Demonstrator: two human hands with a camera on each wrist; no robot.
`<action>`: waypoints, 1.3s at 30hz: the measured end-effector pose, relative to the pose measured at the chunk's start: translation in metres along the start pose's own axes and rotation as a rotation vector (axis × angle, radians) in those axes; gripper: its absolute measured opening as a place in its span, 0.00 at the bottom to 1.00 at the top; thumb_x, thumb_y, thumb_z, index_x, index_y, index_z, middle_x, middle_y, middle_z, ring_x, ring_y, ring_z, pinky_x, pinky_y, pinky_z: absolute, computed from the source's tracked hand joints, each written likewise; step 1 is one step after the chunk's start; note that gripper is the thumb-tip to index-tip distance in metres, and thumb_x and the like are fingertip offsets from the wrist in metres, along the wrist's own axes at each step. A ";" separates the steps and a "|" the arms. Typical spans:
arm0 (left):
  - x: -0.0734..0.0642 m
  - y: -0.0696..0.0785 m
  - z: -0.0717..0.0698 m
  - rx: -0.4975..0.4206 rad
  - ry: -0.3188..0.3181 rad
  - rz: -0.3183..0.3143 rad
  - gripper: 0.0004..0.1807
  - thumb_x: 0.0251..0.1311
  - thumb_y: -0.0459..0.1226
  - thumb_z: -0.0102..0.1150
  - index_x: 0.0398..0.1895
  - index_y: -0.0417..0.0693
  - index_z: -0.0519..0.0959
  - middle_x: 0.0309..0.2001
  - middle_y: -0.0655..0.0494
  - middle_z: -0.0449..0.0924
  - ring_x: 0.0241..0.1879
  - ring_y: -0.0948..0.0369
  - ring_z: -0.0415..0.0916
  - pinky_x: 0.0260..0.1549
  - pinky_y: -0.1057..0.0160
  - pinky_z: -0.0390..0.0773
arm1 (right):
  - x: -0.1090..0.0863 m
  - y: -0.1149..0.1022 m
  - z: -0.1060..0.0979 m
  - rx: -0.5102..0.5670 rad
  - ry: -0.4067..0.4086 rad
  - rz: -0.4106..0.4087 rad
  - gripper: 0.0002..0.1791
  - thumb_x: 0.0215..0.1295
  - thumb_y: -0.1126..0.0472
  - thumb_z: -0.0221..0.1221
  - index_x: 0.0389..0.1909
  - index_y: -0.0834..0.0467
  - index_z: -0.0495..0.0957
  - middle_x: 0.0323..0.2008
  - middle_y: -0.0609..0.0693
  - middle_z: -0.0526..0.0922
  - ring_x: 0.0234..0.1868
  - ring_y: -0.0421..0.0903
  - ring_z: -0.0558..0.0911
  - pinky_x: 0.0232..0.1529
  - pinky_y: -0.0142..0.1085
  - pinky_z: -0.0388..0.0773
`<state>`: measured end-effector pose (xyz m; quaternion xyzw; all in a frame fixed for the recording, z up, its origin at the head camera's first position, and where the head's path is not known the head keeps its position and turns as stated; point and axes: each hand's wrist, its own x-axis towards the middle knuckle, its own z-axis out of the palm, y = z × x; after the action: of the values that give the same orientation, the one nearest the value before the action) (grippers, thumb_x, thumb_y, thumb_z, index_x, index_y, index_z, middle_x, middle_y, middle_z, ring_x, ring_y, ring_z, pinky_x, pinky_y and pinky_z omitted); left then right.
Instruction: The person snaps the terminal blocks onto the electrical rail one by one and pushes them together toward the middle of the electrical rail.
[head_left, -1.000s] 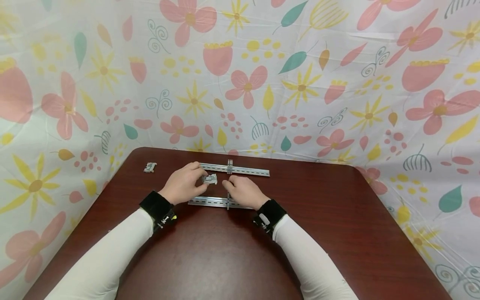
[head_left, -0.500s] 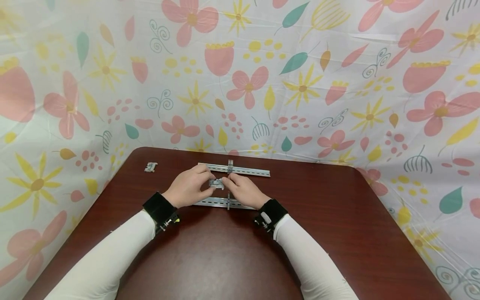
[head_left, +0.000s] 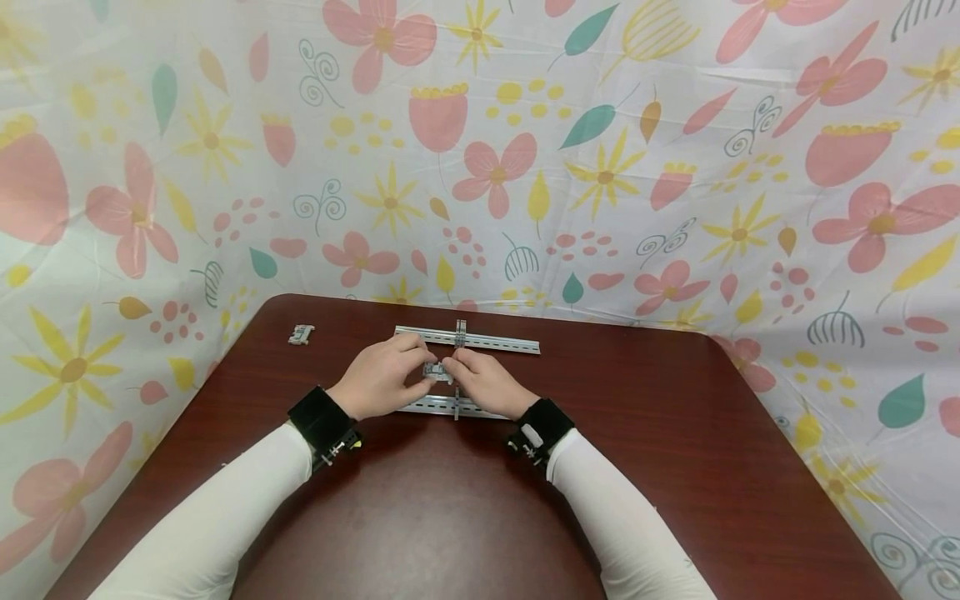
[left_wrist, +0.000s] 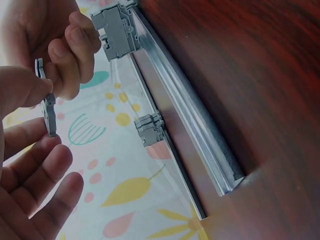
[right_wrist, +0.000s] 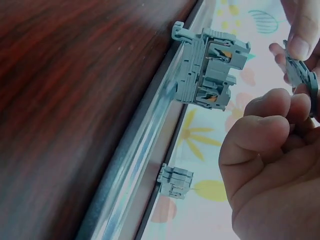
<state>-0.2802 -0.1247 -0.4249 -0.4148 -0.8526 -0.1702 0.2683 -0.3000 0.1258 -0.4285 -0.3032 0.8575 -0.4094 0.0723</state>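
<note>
My left hand (head_left: pixel 382 375) pinches a thin grey DIN-rail terminal block (head_left: pixel 437 372) between thumb and fingers, above the table. In the left wrist view this terminal block (left_wrist: pixel 48 110) stands edge-on between the fingertips. My right hand (head_left: pixel 487 382) meets its right end with curled fingers; part of that contact is hidden. Near my hands a metal DIN rail (head_left: pixel 427 406) lies on the table, bearing upright grey terminal blocks (right_wrist: pixel 212 70) whose open side shows orange parts. A second DIN rail (head_left: pixel 506 342) lies farther back with a small group of blocks (head_left: pixel 461 332) on it.
One loose terminal block (head_left: pixel 301 334) lies at the table's back left. The dark red-brown table (head_left: pixel 637 433) reaches toward a floral curtain (head_left: pixel 495 208) behind it. Both wrists wear black camera straps (head_left: pixel 322 421).
My left hand has carried the terminal block right and slightly nearer, up to my right hand's fingers. The right hand has barely moved. Rails and loose block stay put.
</note>
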 end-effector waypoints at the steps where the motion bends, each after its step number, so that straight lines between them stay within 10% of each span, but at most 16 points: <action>1: 0.000 0.000 0.000 0.007 0.002 0.000 0.14 0.67 0.39 0.78 0.51 0.44 0.90 0.46 0.54 0.81 0.36 0.60 0.78 0.33 0.61 0.82 | 0.000 -0.001 0.000 0.006 0.003 0.001 0.26 0.92 0.42 0.46 0.37 0.56 0.75 0.29 0.51 0.74 0.27 0.48 0.72 0.36 0.41 0.69; 11: 0.001 -0.002 0.000 0.065 0.047 0.003 0.20 0.66 0.45 0.82 0.55 0.44 0.89 0.49 0.52 0.82 0.38 0.56 0.81 0.41 0.56 0.86 | 0.001 0.001 0.000 0.117 0.056 0.036 0.28 0.93 0.43 0.45 0.37 0.60 0.74 0.25 0.49 0.72 0.25 0.47 0.69 0.34 0.40 0.68; 22: 0.003 -0.005 0.002 0.119 0.155 0.100 0.19 0.61 0.41 0.86 0.50 0.43 0.89 0.46 0.51 0.82 0.39 0.54 0.83 0.55 0.48 0.88 | 0.004 0.005 0.002 0.478 0.013 0.061 0.27 0.93 0.45 0.45 0.31 0.58 0.65 0.23 0.49 0.63 0.22 0.47 0.59 0.27 0.37 0.60; 39: 0.003 -0.005 0.003 0.076 0.229 0.105 0.08 0.65 0.31 0.78 0.45 0.43 0.89 0.43 0.51 0.85 0.44 0.53 0.84 0.39 0.55 0.87 | 0.004 0.001 0.003 0.624 -0.040 0.067 0.29 0.94 0.42 0.42 0.36 0.60 0.70 0.24 0.50 0.64 0.24 0.46 0.64 0.27 0.38 0.59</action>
<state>-0.2860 -0.1244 -0.4257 -0.4264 -0.7994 -0.1698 0.3878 -0.3021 0.1222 -0.4305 -0.2461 0.6983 -0.6442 0.1919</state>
